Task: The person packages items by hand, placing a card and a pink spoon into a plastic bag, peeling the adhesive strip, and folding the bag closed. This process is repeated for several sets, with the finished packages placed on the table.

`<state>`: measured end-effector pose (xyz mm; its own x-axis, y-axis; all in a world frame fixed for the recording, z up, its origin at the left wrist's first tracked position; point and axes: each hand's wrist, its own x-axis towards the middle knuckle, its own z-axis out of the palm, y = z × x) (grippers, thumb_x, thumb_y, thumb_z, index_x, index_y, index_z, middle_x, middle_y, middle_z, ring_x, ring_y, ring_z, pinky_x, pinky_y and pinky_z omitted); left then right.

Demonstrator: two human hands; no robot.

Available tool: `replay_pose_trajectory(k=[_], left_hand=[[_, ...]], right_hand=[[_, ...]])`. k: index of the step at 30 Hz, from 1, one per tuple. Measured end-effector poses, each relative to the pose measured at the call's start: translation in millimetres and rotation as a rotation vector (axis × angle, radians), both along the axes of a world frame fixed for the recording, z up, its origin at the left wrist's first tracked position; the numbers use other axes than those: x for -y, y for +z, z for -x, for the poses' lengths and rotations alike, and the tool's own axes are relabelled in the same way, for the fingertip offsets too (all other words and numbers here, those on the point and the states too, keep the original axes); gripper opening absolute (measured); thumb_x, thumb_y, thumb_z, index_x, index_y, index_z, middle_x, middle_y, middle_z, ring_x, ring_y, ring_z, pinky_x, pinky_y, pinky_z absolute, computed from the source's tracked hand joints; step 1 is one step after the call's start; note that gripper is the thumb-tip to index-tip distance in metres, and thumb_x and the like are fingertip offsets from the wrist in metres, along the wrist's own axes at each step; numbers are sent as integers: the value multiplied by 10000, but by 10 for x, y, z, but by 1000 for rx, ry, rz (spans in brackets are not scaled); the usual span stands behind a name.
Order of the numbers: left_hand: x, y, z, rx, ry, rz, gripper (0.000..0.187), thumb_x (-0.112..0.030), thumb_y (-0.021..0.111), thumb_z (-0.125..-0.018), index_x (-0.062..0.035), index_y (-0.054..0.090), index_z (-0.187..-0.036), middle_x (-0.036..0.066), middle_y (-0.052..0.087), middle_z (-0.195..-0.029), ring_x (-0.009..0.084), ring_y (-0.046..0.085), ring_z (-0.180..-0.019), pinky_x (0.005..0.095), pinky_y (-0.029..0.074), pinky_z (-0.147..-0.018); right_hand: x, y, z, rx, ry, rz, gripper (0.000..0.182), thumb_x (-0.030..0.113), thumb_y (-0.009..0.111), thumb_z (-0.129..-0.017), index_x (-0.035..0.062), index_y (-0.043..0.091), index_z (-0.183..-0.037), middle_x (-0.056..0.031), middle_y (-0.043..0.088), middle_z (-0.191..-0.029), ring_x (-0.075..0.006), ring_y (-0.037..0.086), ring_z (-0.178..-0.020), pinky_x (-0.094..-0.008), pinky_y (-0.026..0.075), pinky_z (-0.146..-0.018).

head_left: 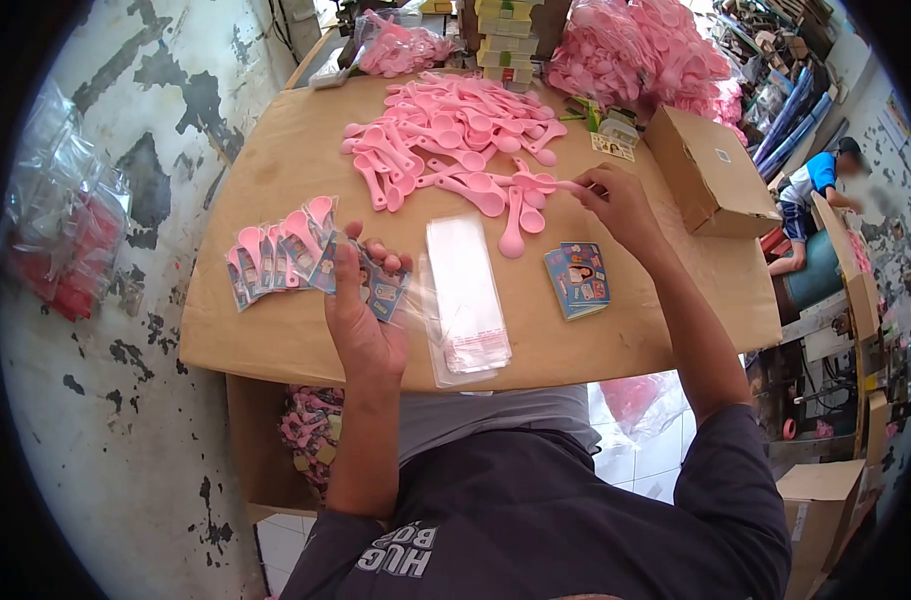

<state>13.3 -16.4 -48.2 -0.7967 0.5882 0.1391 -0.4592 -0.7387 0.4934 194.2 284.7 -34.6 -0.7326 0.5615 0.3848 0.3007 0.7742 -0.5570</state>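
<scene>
My left hand (364, 310) is closed on a blue printed card (388, 295) in a clear plastic bag, left of the table's middle. My right hand (618, 205) pinches the handle of a pink measuring spoon (542, 182) at the right edge of a big spoon pile (461, 125). Several packed spoons with cards (266, 255) lie overlapping beyond my left hand. Between my hands rests a stack of clear plastic bags (466, 290). A stack of blue cards (579, 280) sits below my right hand.
A cardboard box (711, 175) stands at the table's right edge. Bagged pink spoons (641, 55) and stacked yellowish boxes (506, 35) are at the back. A peeling wall (161, 200) borders the left. Another person (811, 190) sits far right. An open box of packed goods (314, 430) is under the table.
</scene>
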Motion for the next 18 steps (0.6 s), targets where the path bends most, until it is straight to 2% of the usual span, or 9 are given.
replay_pose_trajectory(k=[3, 5, 6, 8, 10, 11, 13, 15, 18], left_hand=[[-56, -24, 82, -31, 42, -15, 394, -301, 644, -1034, -39, 556, -1314, 45, 615, -961, 148, 612, -883, 365, 536, -918], [-80, -42, 168, -61, 147, -50, 414, -339, 635, -1036, -59, 542, -1326, 42, 626, -987, 157, 628, -925, 417, 533, -990], [-91, -24, 193, -53, 171, -41, 414, -339, 635, -1036, -59, 542, -1326, 42, 626, -987, 157, 628, -925, 417, 533, -990], [-110, 38, 218, -36, 293, -129, 425, -357, 623, -1039, -64, 537, -1335, 49, 626, -1004, 162, 631, -936, 425, 517, -1040], [-118, 37, 234, -36, 291, -189, 386, -304, 598, -1056, -29, 531, -1318, 66, 623, -1012, 173, 626, -957, 414, 504, -1088], [-130, 27, 239, -37, 283, -186, 390, -314, 598, -1055, -37, 530, -1321, 66, 622, -1018, 172, 626, -961, 412, 505, -1085], [-159, -1, 218, -36, 269, -169, 395, -323, 597, -1054, -44, 528, -1325, 67, 622, -1024, 172, 627, -966, 410, 506, -1082], [-192, -18, 146, -56, 200, -131, 468, -384, 610, -1040, -61, 501, -1361, 64, 631, -1017, 170, 642, -942, 436, 516, -1059], [-227, -26, -21, -11, 111, -48, 477, -386, 596, -1046, -46, 493, -1364, 66, 635, -999, 181, 659, -917, 443, 551, -1008]], right_hand=[[186, 118, -44, 23, -96, -158, 161, 114, 745, -916, -8, 742, -1021, -103, 676, -855, -191, 654, -748, -337, 530, -709], [514, 206, -97, -199, -138, 44, 171, 108, 723, -937, -16, 731, -1055, -76, 684, -846, -154, 653, -739, -315, 527, -683], [651, 184, -130, -189, -115, 54, 171, 108, 723, -937, -16, 731, -1055, -76, 684, -846, -154, 653, -739, -315, 527, -683], [930, 115, -262, -199, 1, 439, 190, 104, 707, -960, -27, 705, -1097, -54, 691, -852, -113, 660, -756, -274, 532, -678], [1275, 59, -292, -216, 77, 716, 204, 96, 702, -971, -34, 676, -1127, -49, 695, -879, -90, 663, -778, -246, 544, -686], [1397, 34, -290, -217, 75, 722, 204, 96, 702, -971, -34, 676, -1127, -49, 695, -879, -90, 663, -778, -246, 544, -686], [1591, -35, -261, -243, 133, 935, 177, 102, 702, -978, -27, 678, -1096, -61, 721, -905, -95, 666, -762, -250, 552, -692], [1708, -102, -175, -267, 141, 985, 176, 97, 702, -977, -26, 679, -1101, -61, 724, -910, -94, 668, -767, -249, 554, -695], [1780, -78, -93, -290, 202, 1029, 203, 85, 686, -989, -46, 667, -1143, -78, 729, -951, -113, 695, -838, -259, 577, -751]])
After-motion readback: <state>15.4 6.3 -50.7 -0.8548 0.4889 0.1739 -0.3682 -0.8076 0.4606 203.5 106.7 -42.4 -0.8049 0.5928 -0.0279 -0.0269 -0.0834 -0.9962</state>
